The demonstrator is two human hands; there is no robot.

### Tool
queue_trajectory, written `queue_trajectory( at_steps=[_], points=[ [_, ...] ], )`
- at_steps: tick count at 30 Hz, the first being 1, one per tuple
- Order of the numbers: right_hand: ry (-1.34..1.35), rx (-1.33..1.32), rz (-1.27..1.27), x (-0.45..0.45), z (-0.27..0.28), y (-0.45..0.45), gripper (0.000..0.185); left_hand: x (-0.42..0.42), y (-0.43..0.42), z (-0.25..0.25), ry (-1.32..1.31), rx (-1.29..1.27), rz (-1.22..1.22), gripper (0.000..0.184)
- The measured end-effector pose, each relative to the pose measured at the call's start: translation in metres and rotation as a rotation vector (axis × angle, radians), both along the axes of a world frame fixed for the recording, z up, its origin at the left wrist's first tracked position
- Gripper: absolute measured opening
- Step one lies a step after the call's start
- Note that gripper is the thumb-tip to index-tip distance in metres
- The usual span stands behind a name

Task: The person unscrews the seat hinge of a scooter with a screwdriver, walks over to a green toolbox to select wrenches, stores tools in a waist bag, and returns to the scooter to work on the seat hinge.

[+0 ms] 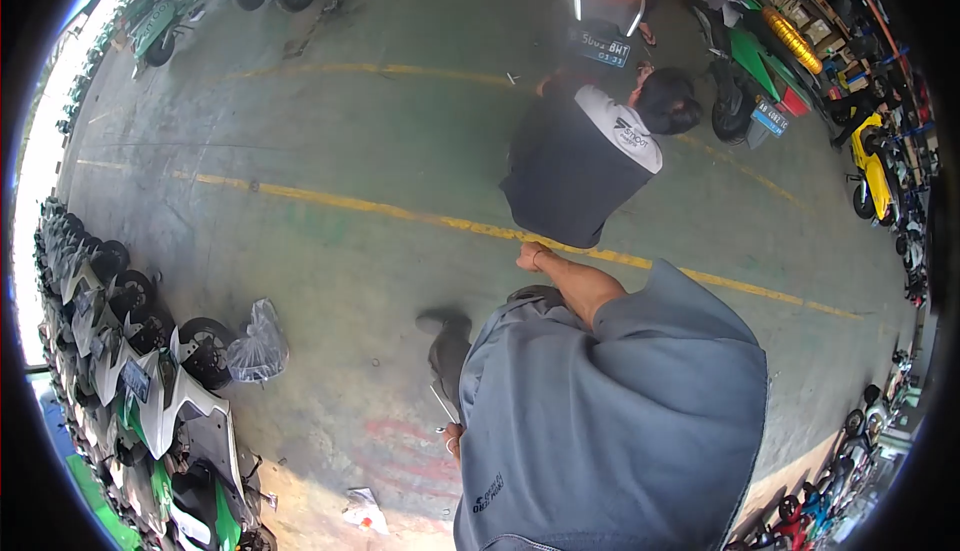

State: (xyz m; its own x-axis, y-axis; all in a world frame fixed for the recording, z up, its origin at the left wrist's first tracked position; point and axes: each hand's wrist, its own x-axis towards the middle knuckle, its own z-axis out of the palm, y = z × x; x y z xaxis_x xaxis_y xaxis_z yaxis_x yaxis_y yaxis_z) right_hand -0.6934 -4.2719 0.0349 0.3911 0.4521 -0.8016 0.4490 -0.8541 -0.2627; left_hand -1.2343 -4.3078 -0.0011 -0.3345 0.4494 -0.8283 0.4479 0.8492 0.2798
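My left hand (453, 439), with a band at the wrist, is low beside my grey shirt (610, 421). Its fingers are closed round a slim metal rod-shaped tool (444, 404); the exact kind is too small to tell. Out in front of my body, my right hand (528, 255) is loosely curled, and no object shows in it. It looks close to the back of a crouching person's dark shirt (575, 171), but I cannot tell whether they touch. My dark shoe (443, 321) is blurred on the concrete floor.
White and green motorcycles (165, 401) stand in a row at left, near a clear plastic bag (260, 343). A small white bag (365, 511) lies on the floor. The crouching person is behind a scooter (603, 11); another person's hands reach over it. A green motorcycle (755, 71) stands beside.
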Motion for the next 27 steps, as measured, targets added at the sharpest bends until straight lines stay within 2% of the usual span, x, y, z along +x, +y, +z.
queue_trajectory(
  at_steps=[4, 6, 8, 10, 12, 14, 17, 19, 22, 23, 24, 26, 27],
  points=[
    [-0.024, -0.079, -0.191, -0.052, -0.008, 0.030, 0.027, -0.060, 0.124, 0.010, 0.103, 0.036, -0.053, 0.039],
    [-0.031, -0.019, -0.248, -0.083, -0.015, 0.058, 0.029, -0.080, 0.182, 0.012, 0.105, 0.036, -0.090, 0.039],
    [-0.129, 0.219, -0.141, -0.117, -0.020, 0.101, 0.033, -0.098, 0.238, 0.013, 0.074, 0.018, -0.129, 0.040],
    [-0.145, 0.325, -0.029, -0.135, -0.067, 0.144, 0.033, -0.114, 0.289, 0.014, -0.012, 0.040, -0.102, 0.038],
    [-0.072, 0.288, 0.007, -0.148, -0.121, 0.189, 0.033, -0.121, 0.342, 0.016, -0.116, 0.017, -0.063, 0.037],
    [-0.062, 0.251, -0.007, -0.156, -0.130, 0.225, 0.032, -0.116, 0.390, 0.021, -0.130, 0.024, -0.076, 0.039],
    [-0.119, 0.193, -0.068, -0.153, -0.121, 0.281, 0.031, -0.114, 0.457, 0.004, -0.163, 0.011, -0.086, 0.043],
    [-0.037, 0.120, -0.124, -0.140, -0.123, 0.316, 0.029, -0.117, 0.500, -0.020, -0.170, -0.029, -0.124, 0.045],
    [0.138, 0.005, -0.209, -0.156, -0.128, 0.373, 0.027, -0.125, 0.556, -0.018, -0.103, -0.071, -0.206, 0.044],
    [0.093, 0.092, 0.097, -0.153, -0.111, 0.402, 0.025, -0.126, 0.578, -0.015, -0.087, -0.074, -0.216, 0.044],
    [0.093, 0.098, 0.099, -0.144, -0.095, 0.446, 0.025, -0.125, 0.599, -0.013, -0.074, -0.079, -0.225, 0.044],
    [0.085, -0.017, -0.301, -0.156, -0.099, 0.515, 0.026, -0.134, 0.638, 0.000, -0.051, -0.092, -0.241, 0.044],
    [-0.001, 0.085, -0.203, -0.158, -0.083, 0.554, 0.028, -0.134, 0.660, 0.004, -0.047, -0.091, -0.239, 0.044]
  ],
)
